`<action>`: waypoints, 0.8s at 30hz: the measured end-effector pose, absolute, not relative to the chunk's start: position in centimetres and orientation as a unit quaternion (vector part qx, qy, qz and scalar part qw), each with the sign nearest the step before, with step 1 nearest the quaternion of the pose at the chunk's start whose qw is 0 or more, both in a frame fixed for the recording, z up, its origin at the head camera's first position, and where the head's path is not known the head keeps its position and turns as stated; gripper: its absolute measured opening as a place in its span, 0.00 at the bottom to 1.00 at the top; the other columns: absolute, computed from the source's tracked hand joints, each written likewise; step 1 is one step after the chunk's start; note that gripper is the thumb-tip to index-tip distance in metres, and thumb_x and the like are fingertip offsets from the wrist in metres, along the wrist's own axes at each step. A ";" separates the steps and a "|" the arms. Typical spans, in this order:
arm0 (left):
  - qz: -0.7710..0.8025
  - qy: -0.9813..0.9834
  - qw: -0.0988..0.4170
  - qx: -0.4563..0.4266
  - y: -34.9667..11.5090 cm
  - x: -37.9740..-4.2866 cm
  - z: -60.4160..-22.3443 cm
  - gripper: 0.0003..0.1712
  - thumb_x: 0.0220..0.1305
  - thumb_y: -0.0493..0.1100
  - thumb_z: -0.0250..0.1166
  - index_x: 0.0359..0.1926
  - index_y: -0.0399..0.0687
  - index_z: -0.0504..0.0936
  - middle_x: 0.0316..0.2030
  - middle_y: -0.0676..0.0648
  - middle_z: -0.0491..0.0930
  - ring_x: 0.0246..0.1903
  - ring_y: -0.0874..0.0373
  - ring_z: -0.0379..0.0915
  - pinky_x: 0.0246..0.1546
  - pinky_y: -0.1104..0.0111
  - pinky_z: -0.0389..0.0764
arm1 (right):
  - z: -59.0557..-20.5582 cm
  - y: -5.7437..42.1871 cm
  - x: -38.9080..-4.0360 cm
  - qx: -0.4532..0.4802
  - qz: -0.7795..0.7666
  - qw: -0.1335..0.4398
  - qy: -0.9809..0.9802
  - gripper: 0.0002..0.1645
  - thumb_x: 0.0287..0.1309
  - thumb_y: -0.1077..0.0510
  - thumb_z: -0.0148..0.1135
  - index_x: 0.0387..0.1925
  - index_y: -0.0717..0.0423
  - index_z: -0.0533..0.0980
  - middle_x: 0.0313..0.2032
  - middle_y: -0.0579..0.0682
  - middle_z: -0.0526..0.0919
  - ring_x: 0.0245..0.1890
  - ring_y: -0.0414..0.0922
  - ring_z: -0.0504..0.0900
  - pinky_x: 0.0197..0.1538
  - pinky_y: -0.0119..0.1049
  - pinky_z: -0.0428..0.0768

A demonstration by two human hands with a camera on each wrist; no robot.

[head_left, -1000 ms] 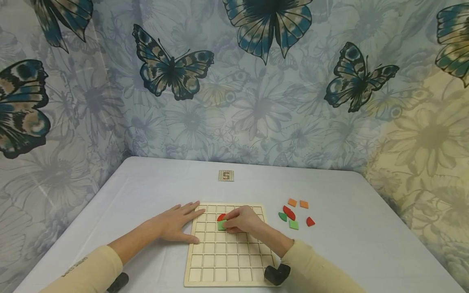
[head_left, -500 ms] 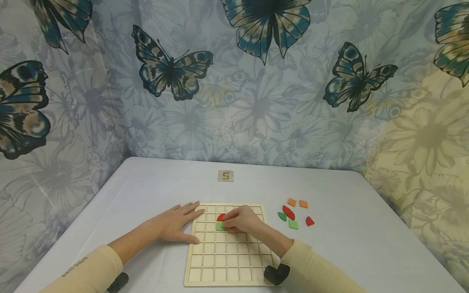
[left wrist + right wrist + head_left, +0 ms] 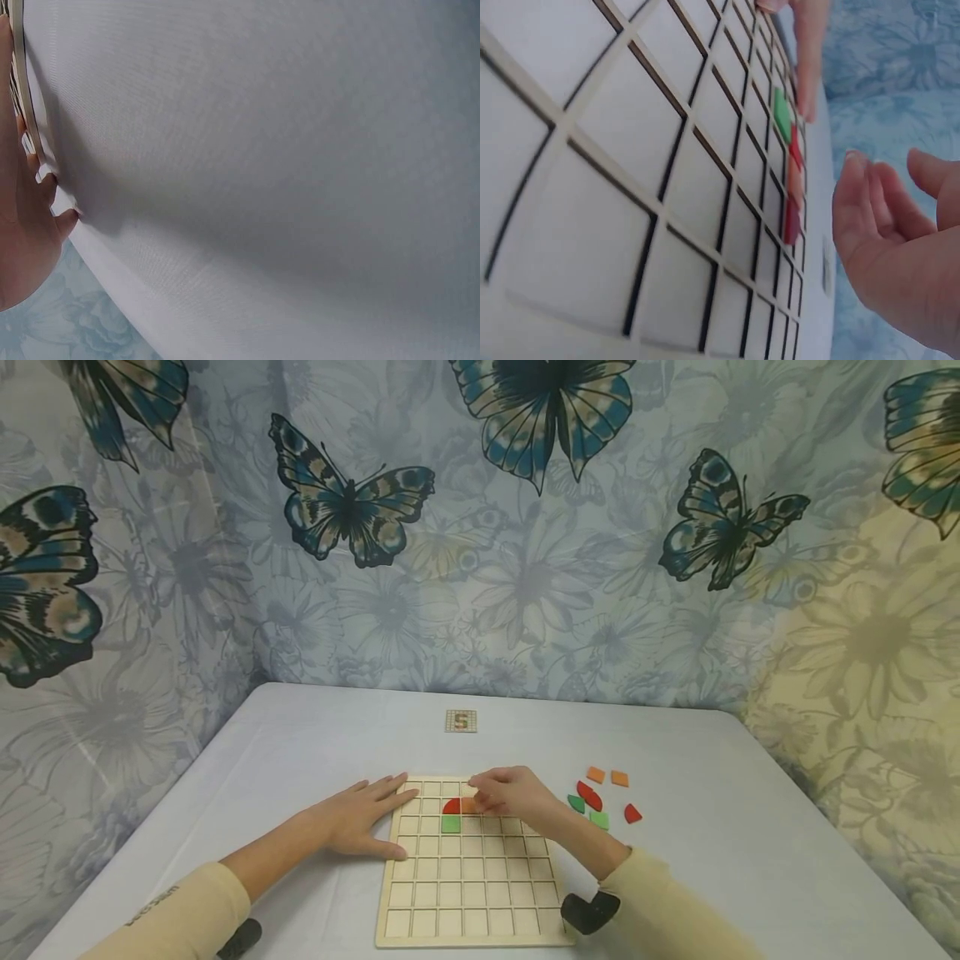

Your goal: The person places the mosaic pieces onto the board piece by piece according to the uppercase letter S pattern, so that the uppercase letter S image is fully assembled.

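My left hand (image 3: pixel 356 822) lies spread at the left side of a wooden grid board (image 3: pixel 438 923), its thumb and some fingertips on the board's edge. The right hand (image 3: pixel 517 795) hovers over the upper part of the board. In the right wrist view its fingers bend loosely, thumb apart, with nothing between them. Beside those fingertips sit a red rounded piece (image 3: pixel 452 807) and an orange square (image 3: pixel 468 806); a light green square (image 3: pixel 451 824) fills the cell below the red one. A second red piece (image 3: pixel 791 223), seen in the right wrist view, is hidden behind the hand in the head view.
Right of the board lie two orange squares (image 3: pixel 596 774), several red pieces (image 3: pixel 633 813), a dark green piece (image 3: pixel 576 803) and a light green square (image 3: pixel 599 820). A small patterned card (image 3: pixel 461 721) lies behind the board on the white table (image 3: pixel 337 727).
My right hand has let go of the light green square, which now sits flat in its cell, and has lifted up and to the right. The left hand stays in place.
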State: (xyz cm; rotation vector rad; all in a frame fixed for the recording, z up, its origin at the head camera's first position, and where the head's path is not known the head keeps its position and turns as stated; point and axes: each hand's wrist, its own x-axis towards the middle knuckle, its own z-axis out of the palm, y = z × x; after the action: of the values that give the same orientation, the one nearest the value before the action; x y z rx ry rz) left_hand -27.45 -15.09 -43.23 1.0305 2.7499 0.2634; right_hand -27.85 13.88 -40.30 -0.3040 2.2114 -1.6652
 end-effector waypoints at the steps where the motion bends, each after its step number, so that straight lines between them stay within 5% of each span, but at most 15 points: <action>1: 0.088 0.928 0.096 0.349 -15.1 -27.5 -43.3 0.55 0.54 0.79 0.50 0.74 0.53 0.54 0.73 0.44 0.46 0.70 0.45 0.45 0.65 0.46 0.51 | -40.1 14.2 -27.9 -0.109 -0.595 0.179 0.776 0.26 0.64 0.50 0.59 0.50 0.71 0.76 0.36 0.58 0.81 0.35 0.46 0.81 0.43 0.38 0.81; 13: 0.088 0.927 0.093 0.352 -15.2 -27.5 -43.2 0.56 0.54 0.80 0.49 0.74 0.52 0.53 0.73 0.43 0.45 0.70 0.46 0.45 0.65 0.47 0.51 | -37.2 19.8 -28.3 -0.049 -0.708 0.173 0.683 0.32 0.70 0.50 0.52 0.58 0.77 0.67 0.37 0.53 0.81 0.39 0.45 0.84 0.47 0.34 0.79; 24: 0.089 0.927 0.091 0.354 -15.2 -27.5 -43.3 0.55 0.55 0.79 0.51 0.74 0.51 0.54 0.73 0.43 0.45 0.70 0.45 0.46 0.64 0.46 0.52 | -37.0 25.2 -28.3 -0.029 -0.707 0.146 0.691 0.39 0.71 0.47 0.49 0.65 0.78 0.55 0.48 0.57 0.78 0.51 0.46 0.79 0.52 0.35 0.76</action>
State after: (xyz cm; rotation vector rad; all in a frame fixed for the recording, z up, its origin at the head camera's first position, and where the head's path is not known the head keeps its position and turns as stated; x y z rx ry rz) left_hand -27.50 -15.20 -43.31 1.0515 2.7543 0.2658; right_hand -28.27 25.19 -36.96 -0.0835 1.9897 -2.0373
